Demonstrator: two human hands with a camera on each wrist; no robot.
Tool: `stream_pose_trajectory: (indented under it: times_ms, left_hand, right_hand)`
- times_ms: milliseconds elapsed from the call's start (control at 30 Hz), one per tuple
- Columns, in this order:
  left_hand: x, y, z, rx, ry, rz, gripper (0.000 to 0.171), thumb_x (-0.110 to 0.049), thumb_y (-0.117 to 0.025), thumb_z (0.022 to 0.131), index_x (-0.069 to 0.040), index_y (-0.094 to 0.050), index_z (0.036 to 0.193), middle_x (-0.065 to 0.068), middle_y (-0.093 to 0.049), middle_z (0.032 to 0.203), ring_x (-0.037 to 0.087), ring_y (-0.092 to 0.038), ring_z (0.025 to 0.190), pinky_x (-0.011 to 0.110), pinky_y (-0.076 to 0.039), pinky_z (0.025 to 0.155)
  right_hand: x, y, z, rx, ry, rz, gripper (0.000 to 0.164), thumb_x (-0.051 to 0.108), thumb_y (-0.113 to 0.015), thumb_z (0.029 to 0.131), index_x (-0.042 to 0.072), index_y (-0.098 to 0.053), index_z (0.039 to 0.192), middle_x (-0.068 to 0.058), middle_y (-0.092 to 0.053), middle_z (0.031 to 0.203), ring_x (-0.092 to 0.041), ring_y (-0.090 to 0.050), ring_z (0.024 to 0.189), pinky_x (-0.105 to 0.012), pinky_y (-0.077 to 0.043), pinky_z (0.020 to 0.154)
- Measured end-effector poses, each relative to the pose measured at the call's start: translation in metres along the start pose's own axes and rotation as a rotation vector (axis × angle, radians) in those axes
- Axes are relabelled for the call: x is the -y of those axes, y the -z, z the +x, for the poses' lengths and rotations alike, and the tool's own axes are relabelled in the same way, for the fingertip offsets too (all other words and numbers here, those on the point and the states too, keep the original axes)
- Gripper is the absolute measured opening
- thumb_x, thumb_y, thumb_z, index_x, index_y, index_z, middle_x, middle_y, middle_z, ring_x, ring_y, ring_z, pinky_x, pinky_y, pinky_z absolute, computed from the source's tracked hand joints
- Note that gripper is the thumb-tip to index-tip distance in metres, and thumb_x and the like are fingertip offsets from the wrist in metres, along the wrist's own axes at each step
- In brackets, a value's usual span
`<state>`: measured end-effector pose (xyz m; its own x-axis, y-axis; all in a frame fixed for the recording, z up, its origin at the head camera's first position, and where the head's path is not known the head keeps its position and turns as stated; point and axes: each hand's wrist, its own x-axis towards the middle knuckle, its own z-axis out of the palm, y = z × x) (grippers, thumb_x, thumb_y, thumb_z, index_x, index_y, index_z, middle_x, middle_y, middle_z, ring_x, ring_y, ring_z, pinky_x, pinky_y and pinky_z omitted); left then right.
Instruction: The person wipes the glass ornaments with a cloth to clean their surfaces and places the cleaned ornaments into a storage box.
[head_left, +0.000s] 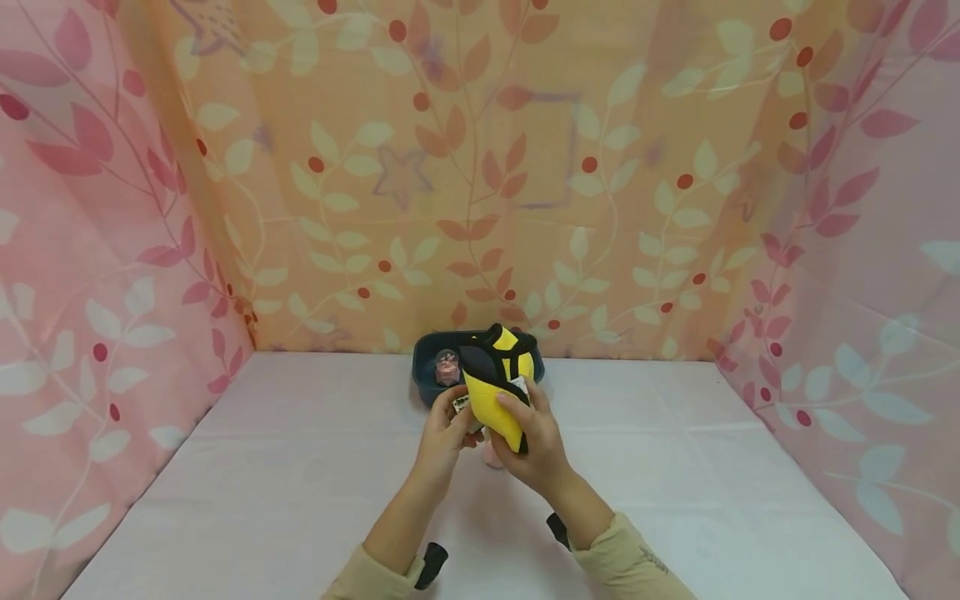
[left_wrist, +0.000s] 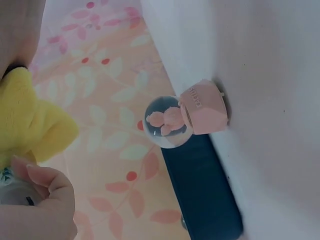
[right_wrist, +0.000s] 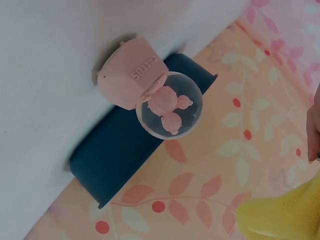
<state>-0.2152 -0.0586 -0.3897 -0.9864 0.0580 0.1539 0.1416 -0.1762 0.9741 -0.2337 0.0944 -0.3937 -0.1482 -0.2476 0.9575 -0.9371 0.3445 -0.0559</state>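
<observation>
A yellow and black plush item (head_left: 491,408) is held up in front of the dark blue bin (head_left: 422,392). My right hand (head_left: 542,442) grips its yellow side, thumb and fingers around it. With thumb and fingers, my left hand (head_left: 442,429) pinches a pale printed tag (head_left: 461,403) beside the plush. The left wrist view shows the tag (left_wrist: 17,192) partly covered by the fingers. Below the hands, a pink cactus globe (left_wrist: 204,107) stands on the table with a clear dome; the hands mostly hide it in the head view.
Inside the bin sits another small globe with a pinkish figure (head_left: 447,367); the plush covers the bin's right part. The white tabletop (head_left: 300,467) ends at a leaf-patterned curtain (head_left: 465,250) behind, with pink curtains at both sides.
</observation>
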Motion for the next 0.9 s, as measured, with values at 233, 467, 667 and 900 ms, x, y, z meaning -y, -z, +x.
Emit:
stream_pose_trajectory:
  times_ms: [233, 467, 667, 900]
  left_hand:
    - [0.004, -0.001, -0.002, 0.084, 0.005, -0.061, 0.047, -0.038, -0.038, 0.105, 0.005, -0.041, 0.124, 0.006, -0.052, 0.091, 0.012, -0.048, 0.068, 0.022, -0.045, 0.065]
    - [0.004, 0.003, -0.005, 0.169, 0.046, -0.053, 0.061, -0.049, -0.026, 0.105, 0.006, -0.043, 0.125, 0.005, -0.053, 0.085, 0.011, -0.047, 0.061, 0.02, -0.045, 0.063]
    - [0.004, 0.003, -0.005, 0.204, 0.068, -0.02, 0.065, -0.053, -0.021, 0.104, 0.004, -0.044, 0.125, 0.003, -0.052, 0.077, 0.01, -0.044, 0.057, 0.02, -0.04, 0.057]
    - [0.005, 0.003, -0.005, 0.175, 0.105, -0.01, 0.056, -0.051, -0.021, 0.105, -0.001, -0.034, 0.126, 0.004, -0.054, 0.081, 0.009, -0.043, 0.054, 0.021, -0.039, 0.054]
  right_hand:
    - [0.006, 0.001, 0.004, -0.049, -0.374, 0.25, 0.05, 0.0, -0.067, 0.082, 0.0, -0.047, 0.128, -0.022, -0.053, 0.112, -0.025, -0.053, 0.084, -0.028, -0.05, 0.074]
    - [0.009, 0.009, 0.012, -0.164, -1.037, 0.787, 0.055, 0.008, -0.057, 0.086, 0.014, -0.04, 0.138, -0.006, -0.047, 0.115, -0.017, -0.051, 0.094, -0.026, -0.048, 0.078]
    - [0.006, 0.01, 0.013, -0.196, -1.211, 0.986, 0.04, 0.011, -0.048, 0.094, 0.018, -0.042, 0.133, -0.002, -0.048, 0.114, -0.013, -0.052, 0.096, -0.024, -0.049, 0.081]
    - [0.003, 0.008, 0.014, -0.188, -1.436, 1.057, 0.022, 0.019, -0.046, 0.098, 0.006, -0.047, 0.115, 0.0, -0.056, 0.103, -0.008, -0.059, 0.089, -0.021, -0.051, 0.079]
